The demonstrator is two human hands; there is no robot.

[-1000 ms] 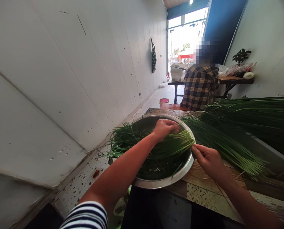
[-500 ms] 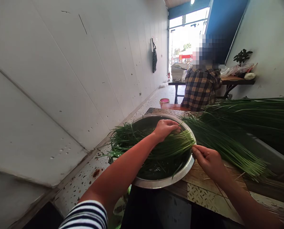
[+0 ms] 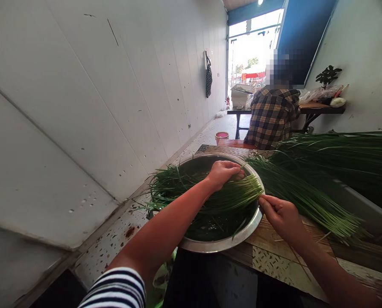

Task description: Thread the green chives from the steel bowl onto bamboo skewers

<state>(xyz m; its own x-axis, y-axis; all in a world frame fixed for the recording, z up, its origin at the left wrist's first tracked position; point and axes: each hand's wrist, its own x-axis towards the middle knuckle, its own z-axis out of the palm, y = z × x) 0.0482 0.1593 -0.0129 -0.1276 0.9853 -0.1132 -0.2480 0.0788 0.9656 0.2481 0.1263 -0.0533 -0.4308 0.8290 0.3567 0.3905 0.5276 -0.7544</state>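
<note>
A bundle of green chives (image 3: 207, 194) lies across a big steel bowl (image 3: 223, 244), tips hanging over the left rim. My left hand (image 3: 224, 172) is closed over the bundle near its pale cut ends. My right hand (image 3: 279, 212) sits just right of the bowl's rim, fingers pinched at the cut ends of the bundle. Whether a single stalk is between those fingers is too small to tell.
More chives (image 3: 309, 194) are heaped on the patterned table (image 3: 271, 256) to the right. A person in a plaid shirt (image 3: 272, 115) sits ahead with their back to me. A pink bucket (image 3: 221, 136) stands on the speckled floor. A white wall runs along the left.
Almost nothing: both hands stay at the bundle's cut ends, and the view has shifted slightly.
</note>
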